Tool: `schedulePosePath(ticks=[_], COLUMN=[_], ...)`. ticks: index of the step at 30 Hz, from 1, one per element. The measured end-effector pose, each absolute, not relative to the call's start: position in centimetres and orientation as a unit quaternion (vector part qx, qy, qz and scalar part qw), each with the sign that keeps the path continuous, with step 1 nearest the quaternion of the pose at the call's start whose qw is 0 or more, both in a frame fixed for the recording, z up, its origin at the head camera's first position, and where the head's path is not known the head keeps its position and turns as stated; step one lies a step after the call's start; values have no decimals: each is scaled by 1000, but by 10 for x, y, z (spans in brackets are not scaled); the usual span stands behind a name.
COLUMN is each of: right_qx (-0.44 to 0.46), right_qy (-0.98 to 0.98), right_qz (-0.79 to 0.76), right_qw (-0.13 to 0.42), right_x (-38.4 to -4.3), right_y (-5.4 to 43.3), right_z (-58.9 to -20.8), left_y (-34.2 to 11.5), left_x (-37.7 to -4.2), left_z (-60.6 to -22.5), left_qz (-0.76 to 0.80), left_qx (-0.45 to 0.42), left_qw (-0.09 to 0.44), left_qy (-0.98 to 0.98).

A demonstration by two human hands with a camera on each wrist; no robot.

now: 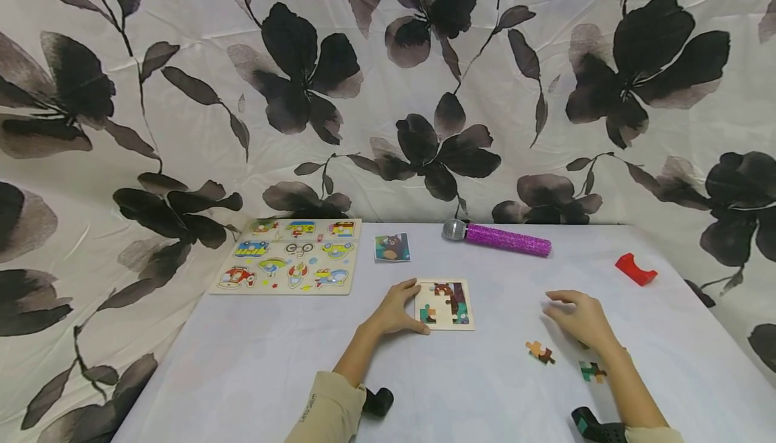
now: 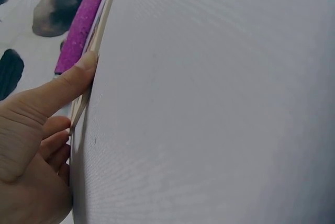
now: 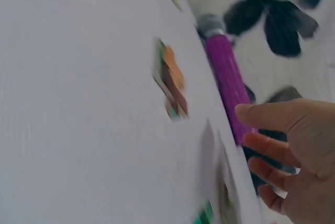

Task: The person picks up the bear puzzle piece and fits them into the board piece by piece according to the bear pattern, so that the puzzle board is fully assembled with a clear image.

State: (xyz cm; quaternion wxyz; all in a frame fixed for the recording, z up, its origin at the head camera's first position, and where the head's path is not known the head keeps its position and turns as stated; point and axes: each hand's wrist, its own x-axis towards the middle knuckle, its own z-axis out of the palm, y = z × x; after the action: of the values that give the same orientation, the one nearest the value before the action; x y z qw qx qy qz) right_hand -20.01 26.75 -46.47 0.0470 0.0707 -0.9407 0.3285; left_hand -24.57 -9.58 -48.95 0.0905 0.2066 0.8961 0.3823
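Observation:
My left hand (image 1: 394,310) holds a small square wooden jigsaw puzzle board (image 1: 445,327) by its left side, thumb at the near corner and fingers at the far one. Several pieces sit in the board's frame, forming part of a brown bear picture; pale bare wood shows between them. In the left wrist view the thumb (image 2: 78,77) lies against the board's edge. My right hand (image 1: 580,318) hovers over the table, fingers loosely bent, holding nothing. Near it lie an orange and brown puzzle piece (image 1: 539,352) and a green and brown piece (image 1: 593,371). Another is mostly hidden by the wrist.
A vehicle puzzle board (image 1: 281,266) lies at the back left. Beside it is a small bear picture card (image 1: 392,248). A glittery purple microphone (image 1: 506,239) lies along the back edge, and a red curved block (image 1: 635,270) sits at the far right. Behind hangs a floral cloth (image 1: 376,93).

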Motion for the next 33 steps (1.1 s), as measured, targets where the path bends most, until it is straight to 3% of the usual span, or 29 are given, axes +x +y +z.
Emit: schedulePosePath(ticks=[9, 12, 26, 33], right_qx=[-31, -32, -14, 15], right_qy=[-974, -973, -952, -946], right_qz=[209, 208, 294, 323], right_qw=[-79, -94, -80, -17], right_x=[-183, -182, -183, -187], right_y=[314, 318, 316, 303], right_z=[-462, -463, -459, -459], left_y=[-95, -95, -96, -97], left_x=[-246, -246, -246, -246], left_z=[-488, -488, -488, -490], left_qz=[377, 373, 377, 380], left_qx=[207, 207, 208, 206], left_qw=[86, 85, 83, 85], left_qy=[899, 900, 899, 898])
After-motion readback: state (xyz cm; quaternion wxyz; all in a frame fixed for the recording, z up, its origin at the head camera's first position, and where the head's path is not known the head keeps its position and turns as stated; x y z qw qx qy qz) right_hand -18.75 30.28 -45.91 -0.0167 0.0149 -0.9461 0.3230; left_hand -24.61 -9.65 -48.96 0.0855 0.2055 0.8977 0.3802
